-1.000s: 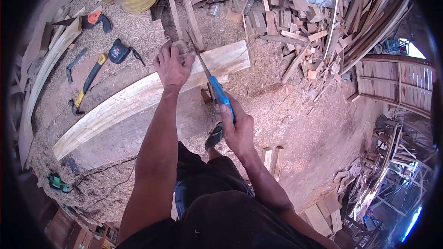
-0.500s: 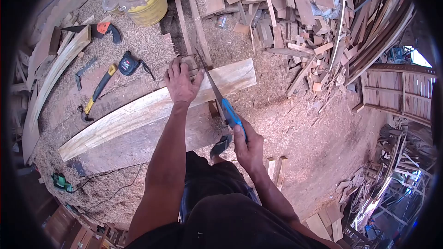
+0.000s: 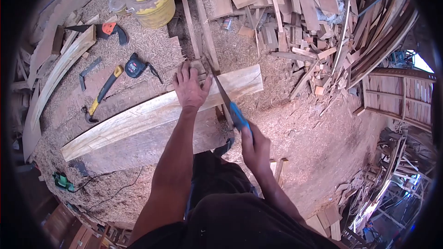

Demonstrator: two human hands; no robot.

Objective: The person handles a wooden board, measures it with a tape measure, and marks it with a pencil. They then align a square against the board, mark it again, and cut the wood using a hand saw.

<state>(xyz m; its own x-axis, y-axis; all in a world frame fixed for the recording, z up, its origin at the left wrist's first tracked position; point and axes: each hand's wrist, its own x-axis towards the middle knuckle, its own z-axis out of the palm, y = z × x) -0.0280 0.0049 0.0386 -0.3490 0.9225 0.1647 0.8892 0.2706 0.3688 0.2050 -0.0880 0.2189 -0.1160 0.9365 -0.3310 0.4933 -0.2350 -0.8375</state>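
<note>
A long, pale curved board (image 3: 138, 116) lies across the wooden plank surface (image 3: 138, 145) below me. My left hand (image 3: 190, 85) rests on it with fingers spread toward its far edge, against a small wood block (image 3: 198, 67). To the right of that hand, a handsaw (image 3: 224, 96) with a blue handle crosses the board near its right end. My right hand (image 3: 256, 147) is wrapped round the saw's handle. The blade points away from me. Whatever cut it has made is too small to make out.
A claw hammer (image 3: 104, 93), a tape measure (image 3: 134, 66), a small square (image 3: 87, 73) and another saw (image 3: 108, 29) lie to the left. A yellow bucket (image 3: 154, 11) stands beyond. Scrap wood (image 3: 300, 41) is heaped at the far right. A green power tool (image 3: 63, 181) sits lower left.
The whole view has shifted, so the board and both hands appear slightly farther right. The saw remains across the board, and my left hand keeps its place on it.
</note>
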